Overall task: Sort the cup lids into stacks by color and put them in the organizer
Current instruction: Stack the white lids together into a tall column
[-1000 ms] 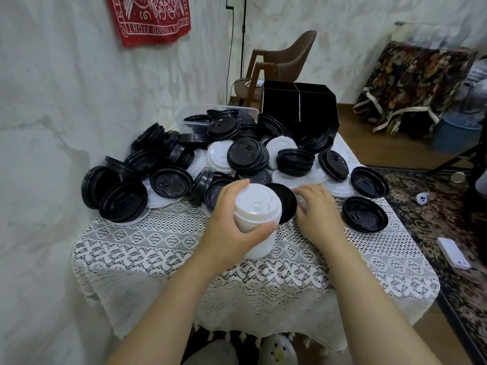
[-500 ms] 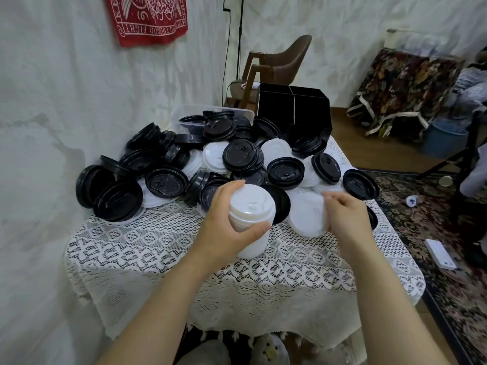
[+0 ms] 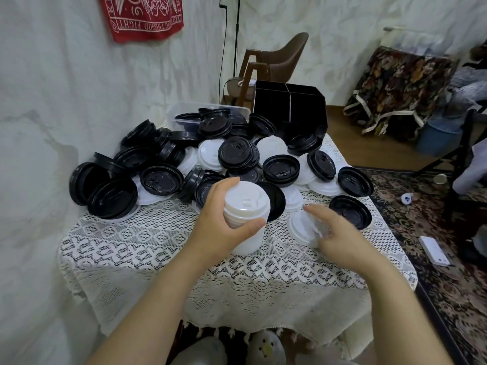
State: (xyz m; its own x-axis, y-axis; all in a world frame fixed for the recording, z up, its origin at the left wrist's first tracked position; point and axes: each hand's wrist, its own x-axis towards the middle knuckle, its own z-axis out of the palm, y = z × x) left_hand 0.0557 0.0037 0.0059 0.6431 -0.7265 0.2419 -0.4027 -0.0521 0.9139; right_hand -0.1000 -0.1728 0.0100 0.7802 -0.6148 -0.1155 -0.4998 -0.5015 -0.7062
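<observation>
Clear bin point(image 3: 179, 111) holds black lids point(image 3: 214, 125), beside black organizer point(image 3: 290, 104).

soft, even indoor light is filling the room; the right hand point(image 3: 340, 238) is smearing with motion blur, and the wide lens is bending the wall point(image 3: 52, 101) at the edges.

bare lace tablecloth point(image 3: 137, 246) nearside, lid pile point(image 3: 210, 159) blocking organizer point(image 3: 290, 106)

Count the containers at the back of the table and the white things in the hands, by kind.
Organizer: 1
Clear bin: 1
White stack in left hand: 1
White lid in right hand: 1
Total: 4
</observation>
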